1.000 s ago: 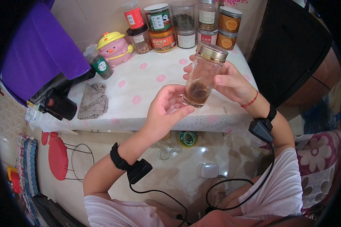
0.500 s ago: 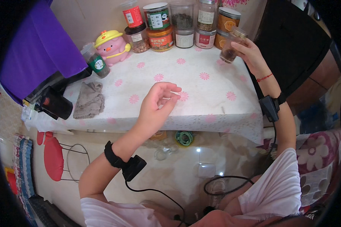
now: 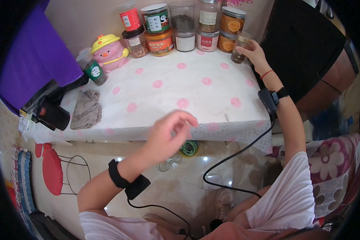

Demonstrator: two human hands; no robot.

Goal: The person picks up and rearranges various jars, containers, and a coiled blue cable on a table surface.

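Observation:
My right hand point(image 3: 253, 53) is wrapped round a small glass jar point(image 3: 239, 56) with dark contents. The jar stands upright at the far right corner of the table, just in front of the stacked orange tins. My left hand point(image 3: 173, 129) hovers over the table's near edge, a little blurred. Its fingers are loosely bent and apart from the thumb, and nothing is in them. Between the hands and the wall stretches a white tablecloth point(image 3: 156, 100) with pink flowers.
Along the wall stand stacked jars, among them an orange-labelled jar point(image 3: 160, 43) and a tall clear jar point(image 3: 183, 24). At the left are a pink pig figure point(image 3: 110, 54), a green-labelled jar point(image 3: 94, 71), a grey cloth point(image 3: 87, 109) and a black cup point(image 3: 54, 114). A red stool point(image 3: 53, 172) stands below.
My right hand has lowered the tilted glass jar, which now stands upright on the table. My left hand has moved toward me, down to the near edge.

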